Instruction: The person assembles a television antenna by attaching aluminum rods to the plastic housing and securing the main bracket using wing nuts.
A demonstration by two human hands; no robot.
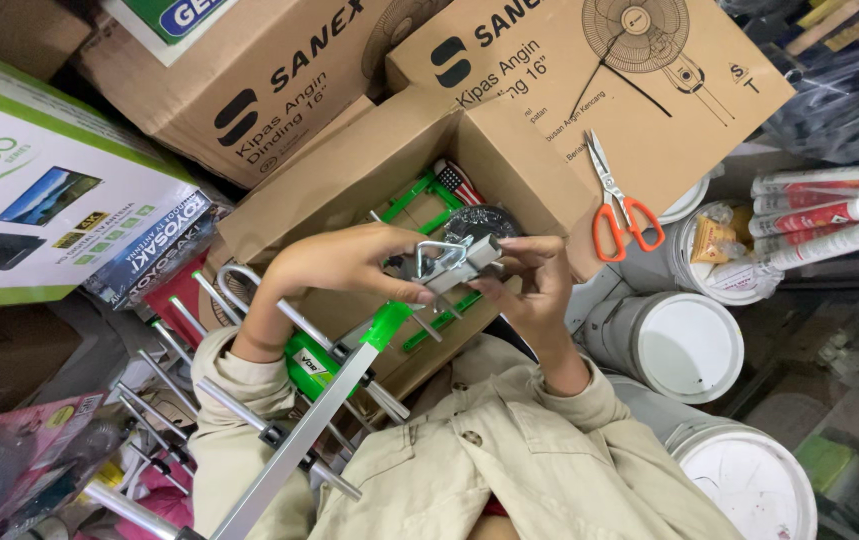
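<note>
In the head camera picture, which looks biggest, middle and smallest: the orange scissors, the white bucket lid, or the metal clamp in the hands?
1. White bucket lid, biggest.
2. Orange scissors.
3. Metal clamp, smallest, though both hands partly cover it.

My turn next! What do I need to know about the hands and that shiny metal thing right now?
Left hand and right hand both grip a small metal bracket at the top of a long aluminium antenna boom, above its green plastic piece.
The boom leans across the lap, over an open cardboard box of green parts.
Orange-handled scissors lie on the box to the right.
Bracket looks unfinished; fixing it remains.
</note>
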